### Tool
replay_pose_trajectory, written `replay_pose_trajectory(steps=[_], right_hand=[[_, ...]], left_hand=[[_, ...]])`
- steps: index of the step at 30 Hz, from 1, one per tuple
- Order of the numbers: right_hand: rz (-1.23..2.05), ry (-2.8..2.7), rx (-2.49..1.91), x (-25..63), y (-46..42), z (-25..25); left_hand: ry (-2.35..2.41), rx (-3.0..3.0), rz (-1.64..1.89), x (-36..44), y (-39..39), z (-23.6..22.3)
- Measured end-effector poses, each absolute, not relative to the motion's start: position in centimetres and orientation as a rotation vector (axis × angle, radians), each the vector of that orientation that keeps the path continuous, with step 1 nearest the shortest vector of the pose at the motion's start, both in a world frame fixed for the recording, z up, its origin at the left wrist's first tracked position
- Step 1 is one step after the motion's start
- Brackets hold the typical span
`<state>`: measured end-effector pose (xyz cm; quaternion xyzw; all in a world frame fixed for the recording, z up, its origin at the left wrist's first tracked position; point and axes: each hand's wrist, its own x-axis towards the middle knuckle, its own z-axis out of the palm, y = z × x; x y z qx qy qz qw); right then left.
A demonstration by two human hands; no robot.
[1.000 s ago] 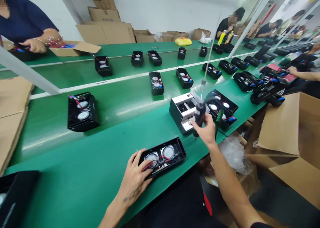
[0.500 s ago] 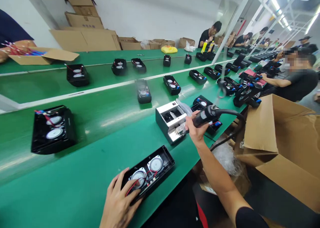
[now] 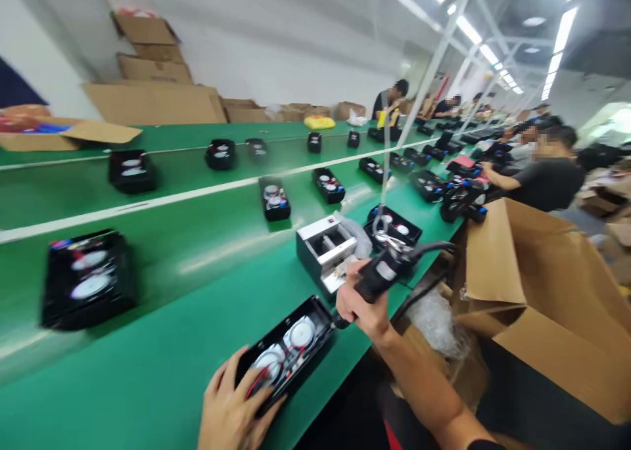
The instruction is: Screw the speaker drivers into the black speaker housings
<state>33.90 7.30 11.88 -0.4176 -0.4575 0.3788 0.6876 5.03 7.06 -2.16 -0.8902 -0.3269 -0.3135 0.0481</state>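
Observation:
An open black speaker housing (image 3: pixel 288 348) with two round drivers and red wires lies at the near edge of the green bench (image 3: pixel 162 345). My left hand (image 3: pixel 231 410) presses on its near left end, fingers curled over the rim. My right hand (image 3: pixel 357 302) is wrapped round a black electric screwdriver (image 3: pixel 382 272) that hangs on a cable. The tool tilts down to the left, with its tip at the housing's far right corner.
A white open box (image 3: pixel 325 249) stands just beyond my right hand, with another black housing (image 3: pixel 397 223) behind it. Several housings ride the belt, one large at the left (image 3: pixel 86 279). A cardboard carton (image 3: pixel 537 292) stands at the right. Other people work further along the line.
My right hand has brought the screwdriver down from near the white box to the housing's right corner. The camera has swung, and my left hand has stayed on the housing.

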Motion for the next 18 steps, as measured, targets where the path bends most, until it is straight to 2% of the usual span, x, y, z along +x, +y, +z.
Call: replay_pose_trajectory(steps=[7,18], right_hand=[[0.991,-1.226,-0.659,27.2,4.1,10.9],[1.021,-1.32,-0.565,24.1,4.7,9.6]], left_hand=[[-1.328,-2.834,-0.822,7.4,4.8,1.3],[-1.306,-2.81,-0.893,7.6,4.2,1.3]])
